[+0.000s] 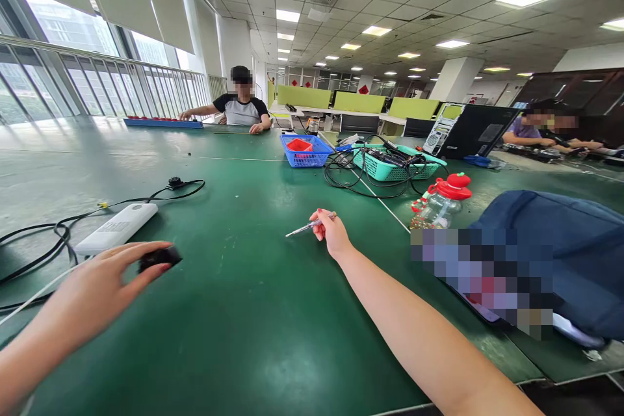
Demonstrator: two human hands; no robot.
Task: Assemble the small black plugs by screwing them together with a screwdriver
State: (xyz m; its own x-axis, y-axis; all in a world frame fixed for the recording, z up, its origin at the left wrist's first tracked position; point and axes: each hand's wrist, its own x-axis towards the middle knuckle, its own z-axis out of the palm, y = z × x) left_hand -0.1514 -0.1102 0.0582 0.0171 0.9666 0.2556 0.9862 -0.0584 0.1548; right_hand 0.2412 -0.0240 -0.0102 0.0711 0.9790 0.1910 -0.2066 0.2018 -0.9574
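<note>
My left hand (104, 286) is closed around a small black object (158, 259), held between thumb and fingers at the left, just above the green table (253, 318). Near the middle, my right hand (330, 231) grips a thin screwdriver (303, 229) with a clear handle, its tip pointing left. Beyond my left hand lies a white power strip (117, 229).
Black cables (63, 227) curl at the left. Farther back are a blue basket (306, 155), a teal basket (385, 168) with cables, and a red-lidded bottle (441, 205). A dark blue backpack (560, 240) lies right. A person (241, 107) sits across the table.
</note>
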